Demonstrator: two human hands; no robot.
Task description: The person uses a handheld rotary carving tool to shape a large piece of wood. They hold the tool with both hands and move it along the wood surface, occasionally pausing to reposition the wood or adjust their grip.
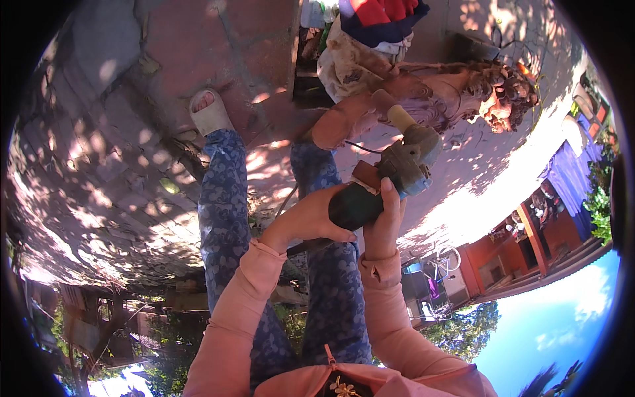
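Both my hands grip a power tool with a dark green body (355,206) and a dusty grey head (411,159). It looks like a grinder, with a short yellowish and brown cylinder on its end. My left hand (309,217) wraps the rear of the body from the left. On the other side, my right hand (385,215) closes round it, thumb pointing up along the tool. Just beyond the head lies a reddish-brown carved wooden figure (423,96), its far right end cut in deep detail. The cylinder overlaps the carving in view; contact I cannot tell.
A stained cloth (350,63) and a red and navy cloth (383,23) are bunched behind the carving. My sandalled foot (211,112) rests on the paving (185,59) at left. A thin cord (362,147) runs near the tool. Farther right stands a bicycle (446,260).
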